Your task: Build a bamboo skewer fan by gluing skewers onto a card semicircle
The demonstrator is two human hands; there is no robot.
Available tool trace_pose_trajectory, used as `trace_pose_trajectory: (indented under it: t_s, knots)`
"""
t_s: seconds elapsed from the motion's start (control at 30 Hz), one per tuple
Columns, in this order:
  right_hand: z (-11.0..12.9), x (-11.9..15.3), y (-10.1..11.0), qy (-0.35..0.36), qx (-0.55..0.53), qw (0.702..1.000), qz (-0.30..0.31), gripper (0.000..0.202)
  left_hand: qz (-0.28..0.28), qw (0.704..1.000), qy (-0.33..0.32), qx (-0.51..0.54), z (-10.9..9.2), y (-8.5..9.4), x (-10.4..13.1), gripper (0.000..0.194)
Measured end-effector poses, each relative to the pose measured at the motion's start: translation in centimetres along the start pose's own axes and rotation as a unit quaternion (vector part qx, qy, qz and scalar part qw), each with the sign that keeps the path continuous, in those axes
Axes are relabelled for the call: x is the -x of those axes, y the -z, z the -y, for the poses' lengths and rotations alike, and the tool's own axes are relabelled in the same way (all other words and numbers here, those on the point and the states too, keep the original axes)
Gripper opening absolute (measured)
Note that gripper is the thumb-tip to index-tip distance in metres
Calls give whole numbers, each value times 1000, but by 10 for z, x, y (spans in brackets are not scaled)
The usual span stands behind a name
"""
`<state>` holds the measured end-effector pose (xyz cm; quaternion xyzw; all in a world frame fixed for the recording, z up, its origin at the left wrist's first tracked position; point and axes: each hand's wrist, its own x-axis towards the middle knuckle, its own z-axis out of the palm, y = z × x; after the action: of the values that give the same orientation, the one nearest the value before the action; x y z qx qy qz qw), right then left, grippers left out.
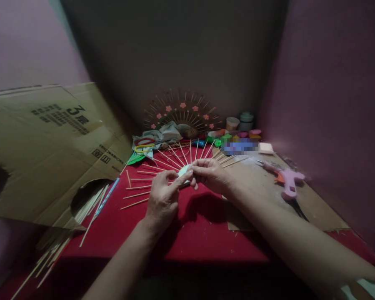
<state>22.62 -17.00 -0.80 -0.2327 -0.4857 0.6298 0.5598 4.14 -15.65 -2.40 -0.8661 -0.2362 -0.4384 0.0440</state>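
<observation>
Thin wooden sticks point(175, 156) spread out like a fan from a small pale disc point(183, 170) on the red tabletop. My left hand point(163, 196) is at the disc's left and near side, fingers curled, thumb and forefinger reaching toward the other hand. From the right, my right hand point(211, 174) meets it with thumb and fingertips pinched together. The fingertips of both hands come together over the disc's near right edge and cover part of it. Whatever sits between them is too small or hidden to make out.
A pink glue gun point(289, 181) lies on a flat cardboard sheet point(256, 204) at right. At left leans a large cardboard piece point(50, 154), loose sticks point(90, 208) beneath it. Behind are scissors point(144, 145), clay packs point(226, 137), a cup point(232, 123) and a flowered stick fan point(183, 110).
</observation>
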Motion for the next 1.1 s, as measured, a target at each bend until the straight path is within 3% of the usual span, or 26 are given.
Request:
trace_pose_trajectory:
  t_s: [0.4, 0.67, 0.87, 1.1]
  knots:
    - [6, 2, 4, -52, 6, 997, 51, 26, -22, 999, -1, 30, 0, 5, -1, 41]
    - [6, 5, -1, -61, -6, 995, 85, 25, -7, 998, 3, 60, -1, 7, 1, 39]
    - [6, 4, 2, -53, -20, 996, 75, 26, -27, 999, -21, 33, 0, 7, 0, 44]
    - [9, 5, 3, -63, -9, 995, 77, 26, -23, 998, -5, 57, 0, 7, 0, 43]
